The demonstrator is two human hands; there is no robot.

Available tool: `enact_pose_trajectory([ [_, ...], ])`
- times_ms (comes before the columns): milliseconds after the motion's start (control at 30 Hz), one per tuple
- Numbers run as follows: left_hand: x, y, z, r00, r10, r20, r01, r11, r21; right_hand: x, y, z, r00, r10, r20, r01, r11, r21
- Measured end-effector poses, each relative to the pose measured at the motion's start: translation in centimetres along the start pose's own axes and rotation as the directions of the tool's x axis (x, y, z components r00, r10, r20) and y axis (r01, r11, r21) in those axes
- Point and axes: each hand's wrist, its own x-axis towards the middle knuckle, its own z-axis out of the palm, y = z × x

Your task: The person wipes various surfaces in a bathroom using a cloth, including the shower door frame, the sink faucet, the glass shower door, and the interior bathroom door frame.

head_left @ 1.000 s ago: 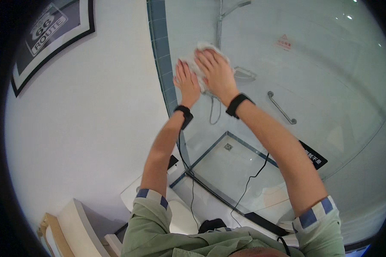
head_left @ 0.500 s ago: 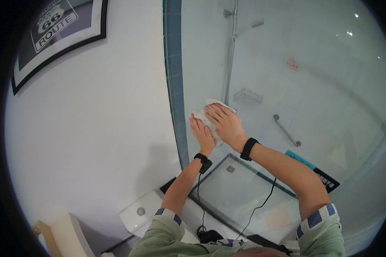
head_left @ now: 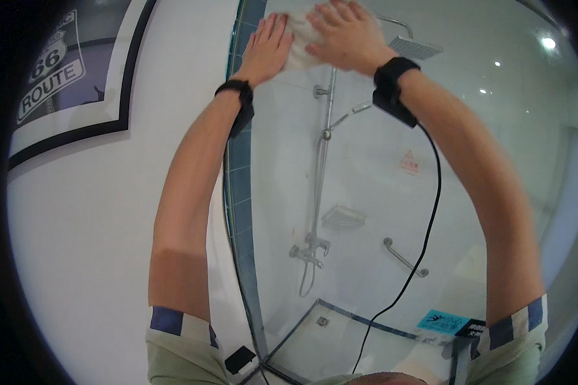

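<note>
High on a glass shower panel (head_left: 359,186), both my arms are stretched up. My right hand (head_left: 350,37) presses a white cloth (head_left: 302,48) against the glass, its fingers spread and flat. Just left of it, my left hand (head_left: 265,50) lies flat with fingers stretched out. It touches the cloth's left edge, near the blue tiled strip (head_left: 243,173). The cloth shows between the two hands; part of it is hidden under them. Each wrist wears a black band, and a black cable (head_left: 434,212) hangs down from the right one.
Behind the glass are a shower head (head_left: 416,48), a hand shower (head_left: 361,108), a mixer tap (head_left: 307,255), a corner shelf (head_left: 343,219) and a grab bar (head_left: 404,258). A blue-and-black sticker (head_left: 446,323) sits low on the glass. A framed picture (head_left: 123,96) hangs at left.
Both hands and the cloth have moved up the glass, from mid-panel to near the top. My arms have straightened, and the view has tilted upward.
</note>
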Motion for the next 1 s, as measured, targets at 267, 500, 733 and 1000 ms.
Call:
enact_pose_trajectory([
  [267,3.8,-5.7,6.8,0.952,0.033,-0.305,-0.01,0.997,0.077,8.3,1.2,3.5,0.925,-0.012,0.379,0.019,1.0,-0.015],
  [500,1.2,-5.6,6.5,0.956,0.118,-0.268,-0.069,0.98,0.187,8.9,0.6,5.7,0.887,-0.125,0.445,0.168,0.984,-0.059],
  [733,-6.1,-2.4,6.7,0.968,0.037,-0.25,-0.042,0.999,-0.014,4.8,-5.1,6.6,0.826,-0.195,0.528,0.203,0.978,0.044],
  [1000,-21.4,5.3,6.5,0.979,-0.205,-0.009,0.186,0.904,-0.385,-5.1,-14.6,8.3,0.974,-0.224,-0.031,0.221,0.916,0.336],
])
